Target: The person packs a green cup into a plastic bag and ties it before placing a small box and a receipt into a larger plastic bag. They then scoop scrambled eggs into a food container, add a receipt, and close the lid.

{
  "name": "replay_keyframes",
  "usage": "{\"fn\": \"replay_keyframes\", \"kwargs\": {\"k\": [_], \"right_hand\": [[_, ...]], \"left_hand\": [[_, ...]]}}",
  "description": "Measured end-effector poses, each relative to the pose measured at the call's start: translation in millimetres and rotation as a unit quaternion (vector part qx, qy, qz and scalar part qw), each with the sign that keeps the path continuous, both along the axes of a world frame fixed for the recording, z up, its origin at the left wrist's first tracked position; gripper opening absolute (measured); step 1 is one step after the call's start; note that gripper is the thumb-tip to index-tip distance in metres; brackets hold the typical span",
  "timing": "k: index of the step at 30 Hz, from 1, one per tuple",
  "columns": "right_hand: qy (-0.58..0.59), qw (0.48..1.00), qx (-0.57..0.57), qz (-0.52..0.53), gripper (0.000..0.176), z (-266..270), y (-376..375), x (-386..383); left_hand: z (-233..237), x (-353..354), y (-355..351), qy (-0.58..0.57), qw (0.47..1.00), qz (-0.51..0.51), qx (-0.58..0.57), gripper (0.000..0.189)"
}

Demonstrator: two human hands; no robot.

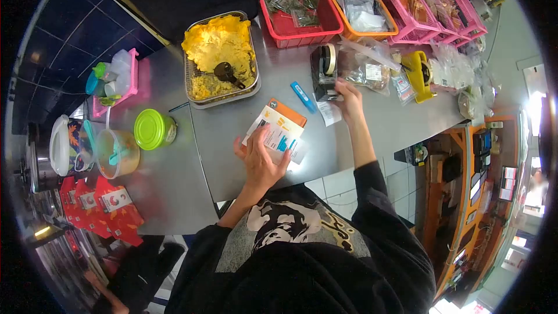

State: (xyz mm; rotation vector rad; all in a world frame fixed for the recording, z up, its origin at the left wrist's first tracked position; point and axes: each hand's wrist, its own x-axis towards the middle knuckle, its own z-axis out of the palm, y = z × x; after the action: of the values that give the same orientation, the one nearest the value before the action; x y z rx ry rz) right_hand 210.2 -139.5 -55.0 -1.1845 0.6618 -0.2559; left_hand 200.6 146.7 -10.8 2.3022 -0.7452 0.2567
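My left hand (261, 160) rests over a white printed card (278, 138) with orange and blue markings, its fingers and thumb spread across it and holding it against the table. An orange packet (289, 113) sticks out from under the card's far edge. At the front end of a black tape dispenser (321, 72), my right hand (350, 100) has its fingertips bent together; whatever is between them is too small to see. A white paper slip (329, 113) lies just below those fingers. Between the hands lies a blue marker-like stick (303, 97).
A tray of yellow crumbly food (218, 40) holds a black scoop (228, 74). Behind stand a red basket (302, 38) and an orange basket (386, 34) of bags. Left are a green-lidded tub (150, 129) and red packets (110, 203). Another person's arm (104, 291) shows lower left.
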Motion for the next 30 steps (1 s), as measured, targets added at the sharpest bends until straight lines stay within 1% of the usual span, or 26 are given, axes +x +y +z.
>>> {"fn": "replay_keyframes", "kwargs": {"k": [1, 2, 3, 4, 5, 6, 7, 9, 10, 12, 13, 15, 16, 17, 18, 19, 21, 22, 23, 24, 25, 26, 27, 28, 29, 30], "right_hand": [[-0.115, 0.992, 0.021, -0.04, 0.031, -6, 6, -9], [-0.148, 0.986, 0.012, -0.075, 0.022, -14, 14, -16], [-0.146, 0.986, 0.014, -0.073, 0.022, -30, 17, -21], [-0.127, 0.978, -0.145, -0.074, 0.016, -45, 22, -26], [-0.104, 0.945, -0.301, -0.075, 0.012, -59, 22, -31], [-0.078, 0.938, -0.325, -0.094, 0.013, -57, 24, -29], [-0.078, 0.938, -0.323, -0.095, 0.013, -53, 22, -28], [0.002, 0.877, -0.468, -0.112, 0.009, -44, 20, -24], [0.001, 0.877, -0.467, -0.113, 0.009, -41, 19, -28], [0.104, 0.869, -0.464, -0.136, 0.005, -31, 14, -34], [0.101, 0.869, -0.466, -0.135, 0.005, -14, 19, -32], [-0.009, 0.886, -0.464, -0.018, 0.003, 40, 43, -31], [-0.04, 0.875, -0.473, 0.093, 0.011, 61, 56, -26], [-0.07, 0.852, -0.479, 0.199, 0.021, 80, 68, -17], [-0.047, 0.838, -0.457, 0.295, 0.035, 93, 83, -6], [-0.022, 0.815, -0.43, 0.387, 0.049, 101, 98, 6], [0.013, 0.699, -0.525, 0.485, 0.067, 86, 120, 29], [0.044, 0.667, -0.564, 0.485, 0.071, 76, 127, 38], [0.076, 0.633, -0.6, 0.484, 0.074, 70, 132, 46], [0.134, 0.612, -0.609, 0.487, 0.077, 73, 136, 58], [0.197, 0.588, -0.616, 0.486, 0.08, 77, 132, 66], [0.214, 0.59, -0.619, 0.473, 0.08, 76, 124, 67], [0.183, 0.596, -0.632, 0.46, 0.078, 72, 114, 65], [0.148, 0.6, -0.646, 0.447, 0.077, 68, 99, 61], [0.157, 0.602, -0.653, 0.432, 0.077, 66, 85, 49], [0.125, 0.654, -0.632, 0.396, 0.069, 64, 73, 33]], "left_hand": [[0, 1, -1, 0.0, 1.0, 0.004, 0.0, 0.068], [1, 2, -1, -0.019, 1.0, 0.007, 0.001, 0.068], [1, 1, -1, -0.037, 0.999, 0.007, 0.002, 0.068], [0, 1, -1, -0.036, 0.999, 0.007, 0.004, 0.068], [-2, 1, -1, -0.044, 0.999, 0.004, 0.004, 0.072], [-4, 1, -2, -0.054, 0.999, 0.001, 0.002, 0.076], [-6, 1, -2, -0.055, 0.999, -0.001, 0.004, 0.076], [-12, 1, -2, -0.059, 0.998, 0.004, -0.029, 0.083], [-14, 0, -1, -0.061, 0.998, 0.003, -0.028, 0.083], [-19, 3, -3, -0.065, 0.996, 0.005, -0.054, 0.082], [-19, 5, -4, -0.067, 0.996, 0.008, -0.055, 0.082], [-21, 4, -4, -0.073, 0.995, 0.006, -0.071, 0.085], [-16, 2, -1, -0.072, 0.995, -0.003, -0.069, 0.085], [-9, 1, 0, -0.011, 1.0, 0.005, -0.018, 0.086], [-4, 1, -1, 0.047, 0.998, 0.012, 0.033, 0.087], [-9, 1, -1, 0.043, 0.999, -0.001, 0.031, 0.087], [-25, -1, 1, -0.046, 0.999, 0.017, -0.009, 0.081], [-26, 0, 1, -0.049, 0.999, 0.004, -0.012, 0.081], [-26, 1, 2, -0.085, 0.996, -0.001, -0.006, 0.075], [-27, 1, 0, -0.122, 0.993, -0.008, -0.004, 0.069], [-18, 2, -4, -0.123, 0.992, -0.025, -0.017, 0.069], [-6, 0, -4, -0.088, 0.995, -0.019, 0.048, 0.062], [0, -2, -5, -0.056, 0.992, -0.012, 0.115, 0.056], [-1, -4, -5, -0.062, 0.992, -0.028, 0.104, 0.056], [-2, -6, -6, -0.059, 0.992, -0.014, 0.112, 0.054], [-3, -5, -6, -0.058, 0.991, 0.002, 0.118, 0.051]]}}
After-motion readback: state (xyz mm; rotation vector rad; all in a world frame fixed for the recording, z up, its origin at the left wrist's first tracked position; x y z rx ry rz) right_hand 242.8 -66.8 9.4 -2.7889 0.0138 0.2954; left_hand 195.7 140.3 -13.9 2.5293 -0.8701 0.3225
